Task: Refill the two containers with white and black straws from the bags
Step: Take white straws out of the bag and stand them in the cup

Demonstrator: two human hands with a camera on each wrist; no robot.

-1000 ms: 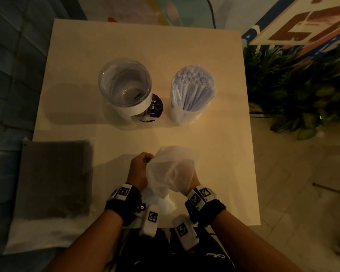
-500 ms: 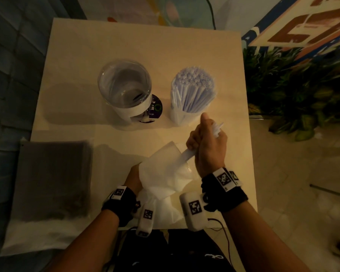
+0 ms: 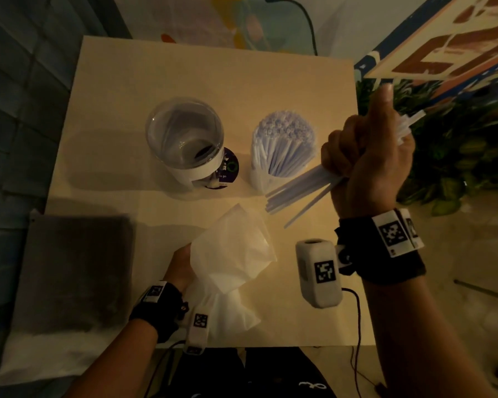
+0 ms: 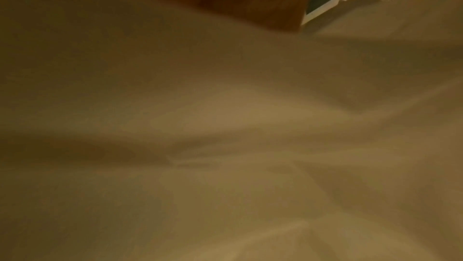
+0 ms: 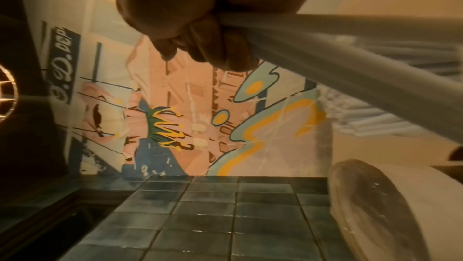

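My right hand (image 3: 365, 156) is fisted around a bundle of white straws (image 3: 296, 191), held slanted above the table just right of the container packed with white straws (image 3: 283, 150). The same grip shows in the right wrist view, fingers (image 5: 200, 47) curled round the white straws (image 5: 350, 63). My left hand (image 3: 181, 265) grips the white plastic bag (image 3: 230, 259) near the table's front edge; that bag (image 4: 225, 136) fills the left wrist view. The clear container (image 3: 184, 139) with a white band stands at the left, holding almost nothing.
A bag of black straws (image 3: 78, 271) lies at the table's left front corner. A dark round lid (image 3: 227, 170) sits beside the clear container. Leafy plants (image 3: 457, 156) stand off the table's right edge (image 3: 360, 214). A painted wall (image 5: 175, 116) is behind.
My right hand has pulled the bundle of white straws fully out of the bag and lifted it up and to the right, next to the straw-filled container. The left hand kept hold of the bag.
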